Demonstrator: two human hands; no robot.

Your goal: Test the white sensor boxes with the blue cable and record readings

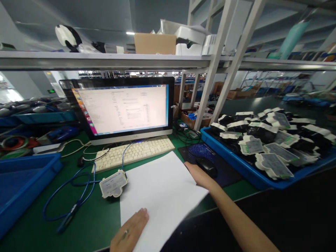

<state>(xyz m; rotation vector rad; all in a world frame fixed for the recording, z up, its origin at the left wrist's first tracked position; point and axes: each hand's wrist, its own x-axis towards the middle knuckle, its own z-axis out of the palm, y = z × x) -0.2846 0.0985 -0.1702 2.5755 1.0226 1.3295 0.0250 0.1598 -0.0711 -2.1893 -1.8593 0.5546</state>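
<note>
A blank white sheet of paper [160, 192] lies slanted in front of the keyboard, its lower part reaching past the table's front edge. My left hand [131, 229], a ring on one finger, rests flat on the sheet's lower left with fingers stretched out. At the right edge my right hand [198, 174] grips the paper, beside the black mouse [206, 166]; some of its fingers are hidden by the sheet. Left of the paper sits a pale, cloud-shaped plastic device [113, 183], close to a blue cable [89, 190].
Behind the keyboard [136, 152] stands a lit monitor [126, 110]. A blue tray [236, 166] on the right is heaped with similar devices. Another blue tray [31, 164] lies at the left. Overhead runs a shelf [105, 62] carrying a cardboard box [154, 43], with metal posts [215, 66] at right.
</note>
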